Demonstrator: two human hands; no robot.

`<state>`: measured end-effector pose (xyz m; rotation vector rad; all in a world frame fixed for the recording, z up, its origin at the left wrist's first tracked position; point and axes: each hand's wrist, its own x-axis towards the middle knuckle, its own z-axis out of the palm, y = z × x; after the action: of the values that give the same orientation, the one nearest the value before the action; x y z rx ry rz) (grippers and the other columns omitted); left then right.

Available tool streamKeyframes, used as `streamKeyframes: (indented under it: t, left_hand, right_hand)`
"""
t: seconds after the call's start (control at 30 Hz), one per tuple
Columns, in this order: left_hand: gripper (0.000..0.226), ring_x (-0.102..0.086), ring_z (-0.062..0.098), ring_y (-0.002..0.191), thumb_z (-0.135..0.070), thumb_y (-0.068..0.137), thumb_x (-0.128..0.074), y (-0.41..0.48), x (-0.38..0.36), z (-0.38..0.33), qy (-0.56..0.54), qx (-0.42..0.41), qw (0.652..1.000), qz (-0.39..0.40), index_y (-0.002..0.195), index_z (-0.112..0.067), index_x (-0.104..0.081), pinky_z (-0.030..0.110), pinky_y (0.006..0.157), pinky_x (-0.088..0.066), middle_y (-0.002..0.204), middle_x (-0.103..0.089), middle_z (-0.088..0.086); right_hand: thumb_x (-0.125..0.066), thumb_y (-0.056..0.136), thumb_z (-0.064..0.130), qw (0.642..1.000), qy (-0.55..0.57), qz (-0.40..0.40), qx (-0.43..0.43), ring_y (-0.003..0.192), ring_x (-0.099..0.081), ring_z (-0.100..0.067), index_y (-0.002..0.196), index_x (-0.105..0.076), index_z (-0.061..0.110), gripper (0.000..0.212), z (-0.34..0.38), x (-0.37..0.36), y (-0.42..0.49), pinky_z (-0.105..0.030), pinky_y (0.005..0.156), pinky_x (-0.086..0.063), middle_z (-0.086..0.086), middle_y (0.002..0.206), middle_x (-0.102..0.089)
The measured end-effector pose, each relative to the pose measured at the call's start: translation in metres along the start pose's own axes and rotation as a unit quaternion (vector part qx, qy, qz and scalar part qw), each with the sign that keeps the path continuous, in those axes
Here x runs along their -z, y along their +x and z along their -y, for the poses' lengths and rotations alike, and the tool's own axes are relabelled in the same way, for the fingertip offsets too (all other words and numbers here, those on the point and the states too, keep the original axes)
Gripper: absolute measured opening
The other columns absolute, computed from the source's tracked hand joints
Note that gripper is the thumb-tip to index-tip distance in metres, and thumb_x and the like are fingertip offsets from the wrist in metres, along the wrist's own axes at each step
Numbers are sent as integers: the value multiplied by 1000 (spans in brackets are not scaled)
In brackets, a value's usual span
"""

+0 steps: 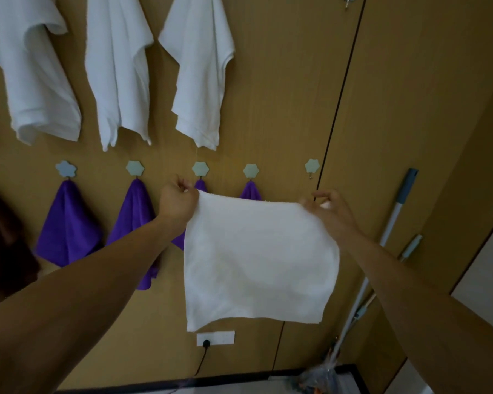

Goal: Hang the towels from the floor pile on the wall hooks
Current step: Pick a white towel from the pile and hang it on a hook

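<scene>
— Where is the white towel (259, 260) held?

— It is held spread flat in front of the wall (282, 95). One top corner is pinched by the left hand (177, 201) and the other by the right hand (329, 207). The lower edge hangs free just above a socket (215, 337).

— What room is left around it?

— A bare hook (312, 166) is seen just above the right hand, beside the dark seam (339, 109) in the panelling. Right of the seam, a mop handle (393, 217) is leaned on the wall, near the right forearm.

— And the counts?

— Three hung white towels (117, 66) are counted above. Four purple towels (69, 223) are counted on the lower hooks (135, 168), two of them partly covered by the held towel. One brown towel (0, 237) is cut by the left edge.
</scene>
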<state>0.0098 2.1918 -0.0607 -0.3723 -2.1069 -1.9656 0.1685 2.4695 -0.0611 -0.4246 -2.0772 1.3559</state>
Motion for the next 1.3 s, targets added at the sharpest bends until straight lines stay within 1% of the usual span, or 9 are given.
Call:
streamKeyframes:
  t: [0.17, 0.3, 0.4, 0.6, 0.7, 0.8, 0.9, 1.1, 1.3]
  left_hand:
    - [20, -59, 11, 78, -17, 85, -50, 12, 0, -21, -30, 17, 996, 84, 75, -24, -66, 23, 65, -42, 75, -65, -12]
    - [23, -64, 0, 76, -57, 71, -70, 24, -10, -43, 139, -83, 948, 274, 74, -34, -73, 10, 61, -44, 78, -69, -18]
    - [30, -63, -8, 64, -62, 64, -75, 43, -28, -62, 228, -89, 912, 331, 64, -33, -72, 3, 47, -40, 70, -69, -20]
    - [38, -58, -6, 49, -46, 86, -64, 81, -72, -82, 90, -90, 979, 158, 59, -19, -64, 5, 41, -38, 54, -62, -10]
    - [45, -50, 2, 48, -44, 95, -49, 94, -93, -98, 164, -215, 959, 90, 57, -20, -46, 15, 45, -34, 53, -47, -9]
    - [41, -49, 6, 57, -42, 99, -43, 111, -111, -118, 197, -290, 936, 31, 63, -23, -42, 24, 51, -34, 60, -50, -7]
    - [37, -44, 3, 56, -40, 100, -38, 130, -128, -141, 214, -323, 922, -28, 66, -29, -32, 17, 49, -24, 63, -45, -11]
    - [28, -47, -3, 71, -54, 89, -50, 168, -161, -195, 196, -324, 924, -40, 91, -27, -46, 16, 55, -28, 79, -46, -22]
    - [22, -45, 0, 62, -41, 93, -52, 214, -162, -252, 169, -377, 900, -141, 85, -21, -48, 17, 51, -27, 68, -49, -15]
  right_hand:
    - [-88, 66, 33, 998, -24, 63, 3, 73, -62, -18, 77, -66, 5, 38, 11, -7, 9, -29, 62, -49, -3, 81, -66]
    - [-75, 82, 27, 997, -32, -23, 66, 70, -53, -15, 77, -53, 3, 32, 25, -21, 31, -27, 62, -41, -5, 81, -56]
    - [-64, 89, 23, 992, -60, -52, 94, 81, -55, -15, 91, -54, 6, 20, 37, -26, 58, -28, 67, -42, 0, 95, -57]
    - [-66, 88, 27, 990, 47, -32, 133, 85, -58, -6, 97, -57, 26, 13, 66, -26, 108, -9, 63, -43, 15, 96, -58]
    - [-82, 68, 49, 990, 41, 48, 128, 85, -67, 0, 96, -69, 30, 36, 87, -15, 135, -16, 69, -54, 16, 100, -68]
    - [-87, 65, 39, 989, 28, 66, 129, 66, -68, -2, 87, -71, 20, 33, 105, -2, 171, -21, 57, -56, 7, 83, -72]
    - [-84, 71, 34, 985, 88, 53, 141, 61, -68, -8, 81, -65, 16, 28, 127, 8, 207, -23, 51, -53, 5, 75, -72]
    - [-73, 81, 36, 971, 99, -26, 216, 78, -62, -15, 83, -56, 17, 26, 173, 8, 261, -31, 68, -51, 0, 89, -65]
    - [-72, 82, 35, 954, 109, -86, 265, 90, -63, -24, 97, -58, 6, 36, 227, -2, 303, -41, 83, -53, -6, 98, -65]
